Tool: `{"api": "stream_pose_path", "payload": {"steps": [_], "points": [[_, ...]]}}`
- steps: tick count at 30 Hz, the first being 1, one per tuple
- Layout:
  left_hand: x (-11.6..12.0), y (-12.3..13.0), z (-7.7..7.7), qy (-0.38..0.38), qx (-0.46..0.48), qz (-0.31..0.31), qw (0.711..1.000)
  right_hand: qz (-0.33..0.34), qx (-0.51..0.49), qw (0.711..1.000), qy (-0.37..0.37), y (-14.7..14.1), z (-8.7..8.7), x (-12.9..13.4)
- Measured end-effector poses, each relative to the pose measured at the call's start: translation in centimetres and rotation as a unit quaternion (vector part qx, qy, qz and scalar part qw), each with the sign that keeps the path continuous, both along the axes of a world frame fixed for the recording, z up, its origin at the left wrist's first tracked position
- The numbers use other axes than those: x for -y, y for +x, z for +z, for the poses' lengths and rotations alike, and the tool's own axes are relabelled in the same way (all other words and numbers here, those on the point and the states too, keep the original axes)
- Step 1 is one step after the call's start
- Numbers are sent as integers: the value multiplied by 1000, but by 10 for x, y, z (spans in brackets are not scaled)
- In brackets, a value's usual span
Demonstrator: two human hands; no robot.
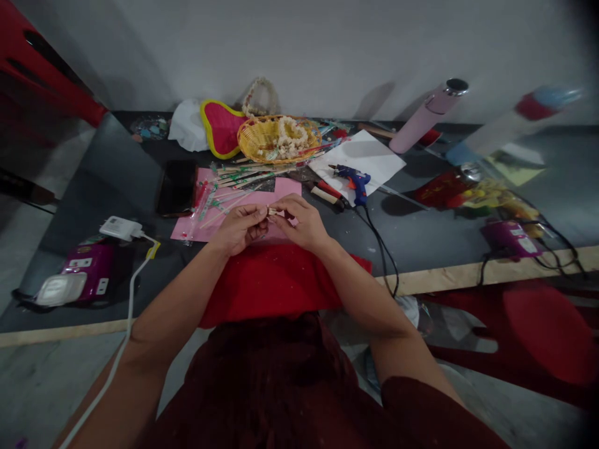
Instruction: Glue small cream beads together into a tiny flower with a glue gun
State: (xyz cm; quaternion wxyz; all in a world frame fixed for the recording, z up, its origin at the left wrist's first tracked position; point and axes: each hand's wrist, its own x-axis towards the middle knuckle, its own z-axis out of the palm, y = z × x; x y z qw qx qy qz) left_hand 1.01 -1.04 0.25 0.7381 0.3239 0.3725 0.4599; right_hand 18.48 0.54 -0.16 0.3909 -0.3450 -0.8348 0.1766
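Note:
My left hand (pixel 242 228) and my right hand (pixel 303 223) meet above the near edge of the table. Between their fingertips is a small pale piece (pixel 271 212), too small to name for sure. Both hands are closed in a pinch on it. Beneath them lie pink paper (pixel 213 216) and a red cloth (pixel 281 277) that hangs over the edge. Thin wooden sticks (pixel 241 178) in printed wrappers are spread just beyond my left hand. Pliers (pixel 327 194) and a blue glue gun (pixel 354 181) rest beyond my right hand, the gun partly on white paper (pixel 374 156).
A yellow wicker basket (pixel 255 149) with a pale beaded loop stands at the back. A phone (pixel 176 187) and a purple power socket block (pixel 87 271) are at left. Rightward are a pink flask (pixel 421 121), a bottle (pixel 505 128) and another purple socket block (pixel 512 239). Cords trail across both sides.

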Motion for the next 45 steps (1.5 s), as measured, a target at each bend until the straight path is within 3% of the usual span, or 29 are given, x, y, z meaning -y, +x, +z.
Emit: {"api": "stream_pose_path", "payload": {"steps": [9,21,31,45], "points": [[-2,0,-4,49,-62,13,997,-27,91,995,36,3,0,0],[-1,2,-2,-8,9,3,1000,-29,17,999,1,1,-3,-1],[-1,3,-4,6,-15,10,1000,-25,33,995,94,2,-2,-2],[1,3,-3,-2,-19,17,1000,-4,38,994,101,1,-2,-1]]}}
